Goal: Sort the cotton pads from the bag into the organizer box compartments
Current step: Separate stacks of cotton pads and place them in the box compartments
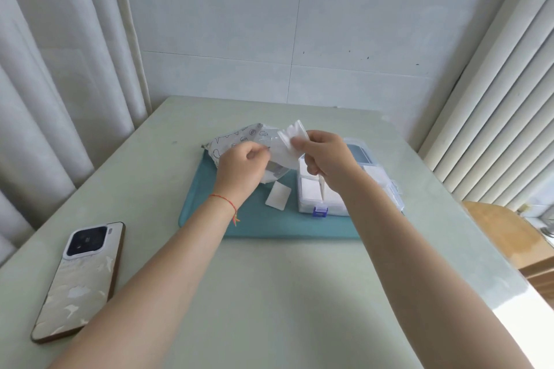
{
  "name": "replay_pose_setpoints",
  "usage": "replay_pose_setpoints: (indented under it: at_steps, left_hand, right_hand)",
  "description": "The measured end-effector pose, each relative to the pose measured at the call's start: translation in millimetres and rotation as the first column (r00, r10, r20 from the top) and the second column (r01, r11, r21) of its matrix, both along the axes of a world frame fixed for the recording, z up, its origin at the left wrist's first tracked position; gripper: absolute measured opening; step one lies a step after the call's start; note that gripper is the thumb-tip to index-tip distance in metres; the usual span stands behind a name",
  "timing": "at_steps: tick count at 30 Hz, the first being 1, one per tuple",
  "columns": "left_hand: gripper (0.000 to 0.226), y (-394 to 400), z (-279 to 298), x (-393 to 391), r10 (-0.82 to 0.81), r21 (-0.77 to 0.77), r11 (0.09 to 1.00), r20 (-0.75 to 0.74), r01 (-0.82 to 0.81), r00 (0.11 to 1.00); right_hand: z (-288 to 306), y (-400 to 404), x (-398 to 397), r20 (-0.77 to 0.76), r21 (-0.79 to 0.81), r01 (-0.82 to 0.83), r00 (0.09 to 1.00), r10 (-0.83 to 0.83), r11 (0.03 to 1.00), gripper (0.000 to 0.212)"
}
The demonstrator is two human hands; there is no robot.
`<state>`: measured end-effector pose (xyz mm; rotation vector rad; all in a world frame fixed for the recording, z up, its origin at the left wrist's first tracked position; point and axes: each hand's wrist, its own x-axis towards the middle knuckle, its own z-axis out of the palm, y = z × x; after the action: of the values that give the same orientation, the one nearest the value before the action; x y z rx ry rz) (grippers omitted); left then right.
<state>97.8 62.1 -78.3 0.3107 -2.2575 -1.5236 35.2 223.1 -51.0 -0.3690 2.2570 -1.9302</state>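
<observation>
the right hand (322, 156) pinches a small stack of cotton pads (290, 141) above the organizer box (386, 186) on the right of the teal mat (269, 225), while the left hand (242, 165) grips the bag (236, 141) just to its left. the loose pinch could let pads fan out and drop onto the mat, like the stray pad (278, 194) lying near the box, or land across a divider instead of in one compartment.

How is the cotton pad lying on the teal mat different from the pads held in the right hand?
The loose cotton pad is single and lies flat on the teal mat, untouched. The held pads are a small stack, raised above the mat and pinched by the right hand. Both are white and rectangular.
</observation>
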Motion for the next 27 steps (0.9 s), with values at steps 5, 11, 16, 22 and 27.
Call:
replay_pose_setpoints:
  at_steps: [5, 11, 16, 22, 27]
  left_hand:
    - [0.013, 11.4, 5.7, 3.1, -0.332, 0.668, 0.7, -0.007, 0.251, 0.943]
    - [0.008, 7.4, -5.9, 4.7, -0.229, 0.707, 0.681, -0.043, 0.192, 0.973]
    - [0.01, 0.7, -7.1, 8.3, -0.295, 0.634, 0.74, 0.004, 0.226, 0.956]
    - [0.022, -3.1, -0.6, 8.7, -0.476, 0.616, 0.703, 0.037, 0.355, 0.879]
    - [0.034, -4.5, 3.0, 12.3, -0.516, 0.663, 0.651, 0.029, 0.37, 0.856]
  right_hand:
    - [0.7, 6.7, 3.7, 0.013, -0.1, -0.062, 0.998, 0.063, 0.993, 0.007]
    - [-8.8, 20.4, 3.9, 0.03, -0.059, 0.089, 0.996, -0.087, 0.994, 0.012]
    - [-9.2, 24.9, 9.0, 0.069, -0.179, -0.061, 0.995, 0.075, 0.982, 0.007]
    - [-5.2, 18.2, 19.3, 0.053, 0.044, -0.201, 0.979, 0.199, 0.979, 0.01]
    - [-5.3, 16.8, 21.7, 0.016, 0.162, -0.158, 0.987, 0.158, 0.974, 0.01]
